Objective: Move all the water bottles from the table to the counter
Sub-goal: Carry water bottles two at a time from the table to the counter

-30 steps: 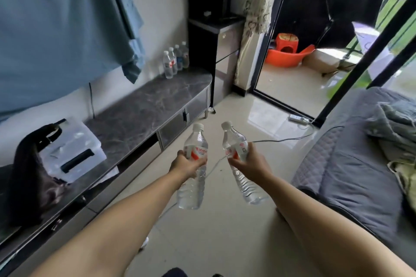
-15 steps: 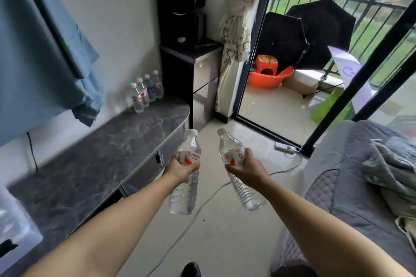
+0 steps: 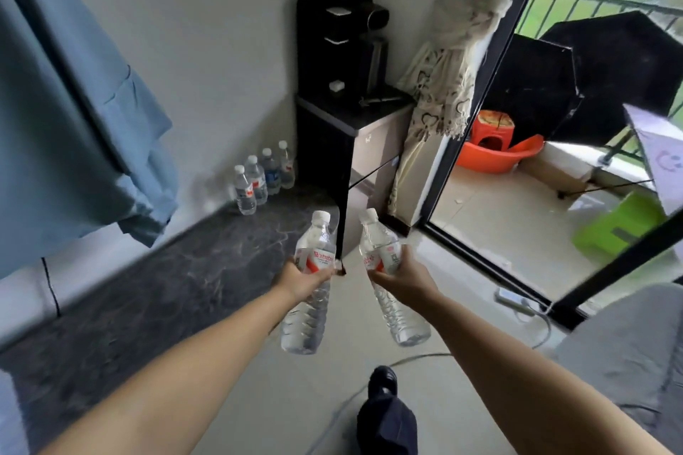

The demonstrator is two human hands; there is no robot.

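hands apart: left hand [image 3: 300, 279] grips one water bottle [image 3: 309, 292], right hand [image 3: 403, 275] grips a second bottle [image 3: 391, 281], both held over the floor beside the dark counter [image 3: 177, 292]. four bottles [image 3: 264, 177] stand at counter's far end against the wall.

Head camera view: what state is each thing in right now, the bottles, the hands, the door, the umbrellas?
Left hand: grip round a clear plastic water bottle, capped, upright.
Right hand: grip round a second clear bottle, capped, tilted.
Four small capped bottles: standing in a row on the dark marble counter, by the wall.
Black-framed sliding balcony door: open.
Black umbrellas: opened out on the balcony.
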